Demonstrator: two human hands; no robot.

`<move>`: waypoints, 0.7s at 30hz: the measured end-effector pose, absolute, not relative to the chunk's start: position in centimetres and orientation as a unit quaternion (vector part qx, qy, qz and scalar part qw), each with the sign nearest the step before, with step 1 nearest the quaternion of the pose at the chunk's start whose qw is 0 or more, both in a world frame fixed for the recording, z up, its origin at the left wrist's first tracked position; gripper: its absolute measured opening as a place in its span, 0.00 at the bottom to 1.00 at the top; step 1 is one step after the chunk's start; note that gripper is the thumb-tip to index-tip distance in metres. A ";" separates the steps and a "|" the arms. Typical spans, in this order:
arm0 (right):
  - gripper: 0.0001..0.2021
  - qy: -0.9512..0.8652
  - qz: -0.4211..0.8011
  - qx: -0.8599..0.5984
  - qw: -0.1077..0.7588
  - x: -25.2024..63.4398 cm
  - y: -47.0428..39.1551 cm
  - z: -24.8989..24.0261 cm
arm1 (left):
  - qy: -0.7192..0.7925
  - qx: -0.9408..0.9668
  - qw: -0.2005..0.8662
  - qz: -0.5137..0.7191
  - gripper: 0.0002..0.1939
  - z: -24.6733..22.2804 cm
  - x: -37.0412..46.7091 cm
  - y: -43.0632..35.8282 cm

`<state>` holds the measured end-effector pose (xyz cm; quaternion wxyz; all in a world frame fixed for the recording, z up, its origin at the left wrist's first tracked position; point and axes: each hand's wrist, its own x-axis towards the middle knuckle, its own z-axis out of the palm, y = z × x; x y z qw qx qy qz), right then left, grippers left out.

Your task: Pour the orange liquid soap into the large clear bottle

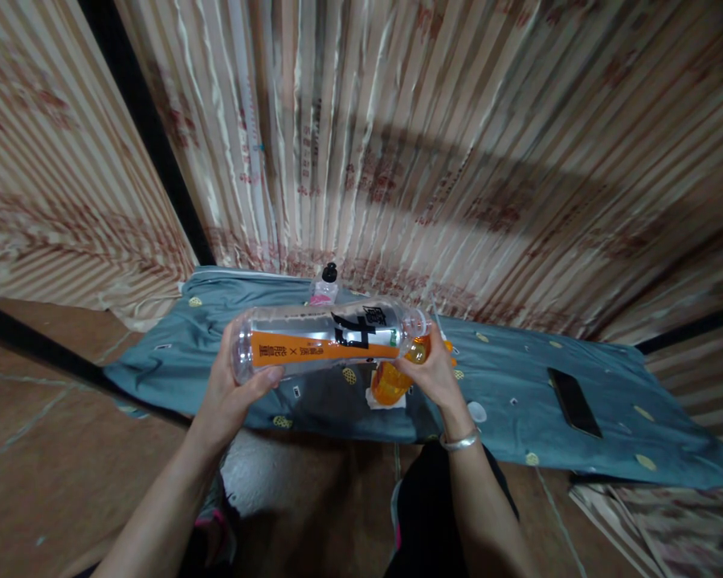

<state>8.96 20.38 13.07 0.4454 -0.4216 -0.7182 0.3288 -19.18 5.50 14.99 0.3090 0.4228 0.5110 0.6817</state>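
Observation:
A large clear plastic bottle (325,337) with an orange and black label lies nearly level in the air. My left hand (234,393) is wrapped round its base end. At the right, its open neck is by my right hand (434,369), whose fingers are closed at the mouth of the bottle and the top of an orange container. This orange container (390,384) stands tilted on a white tissue (386,401), just below the neck. Which of the two my right fingers grip is partly hidden.
Behind the large bottle stands a small clear bottle (325,287) with a black cap. A black phone (574,401) and a round clear cap (476,412) lie on the blue cloth (506,433). Striped curtains (458,144) hang behind, beside a dark pole (150,136).

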 end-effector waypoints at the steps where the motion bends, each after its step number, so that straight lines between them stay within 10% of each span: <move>1: 0.42 -0.718 0.330 -0.422 0.445 9.0 20.4 13.0 | 0.511 0.423 0.307 0.683 0.39 15.0 -19.2 5.5; 21: 0.41 -0.718 0.332 -0.421 0.444 9.2 20.6 12.5 | 0.548 0.399 0.308 0.668 0.45 16.0 -18.6 5.0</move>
